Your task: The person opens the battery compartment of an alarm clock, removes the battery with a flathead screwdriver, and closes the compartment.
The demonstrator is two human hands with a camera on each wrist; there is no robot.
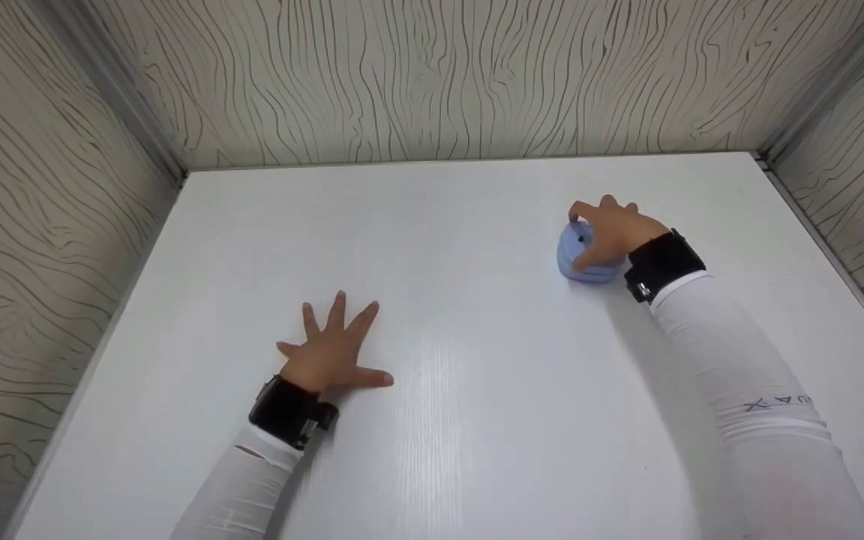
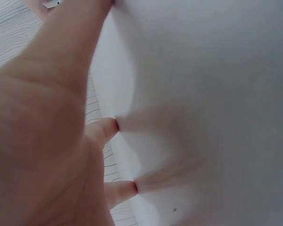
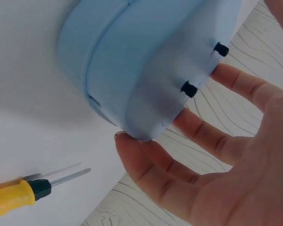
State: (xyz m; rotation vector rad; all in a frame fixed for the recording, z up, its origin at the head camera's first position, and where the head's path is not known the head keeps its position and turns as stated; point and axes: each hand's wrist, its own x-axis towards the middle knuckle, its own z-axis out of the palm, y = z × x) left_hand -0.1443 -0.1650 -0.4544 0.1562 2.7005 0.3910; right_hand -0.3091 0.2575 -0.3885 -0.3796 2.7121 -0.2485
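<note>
A light blue, rounded plastic case point(image 1: 588, 274) stands on the white table toward the back right. My right hand point(image 1: 613, 231) grips it from above, with bent fingers along its edge. Two small black pegs point(image 3: 189, 89) stick out of the case's flat face in the right wrist view, and the fingertips point(image 3: 127, 141) touch its rim. What the case is, I cannot tell. To the left, my left hand point(image 1: 327, 356) is spread wide on the table, holding nothing. Its fingertips point(image 2: 128, 187) touch the white surface in the left wrist view.
A screwdriver point(image 3: 14, 197) with a yellow handle lies on the table in the right wrist view; the head view does not show it. Wood-grain panels point(image 1: 432, 82) rise behind the white table point(image 1: 432, 315) and at both sides.
</note>
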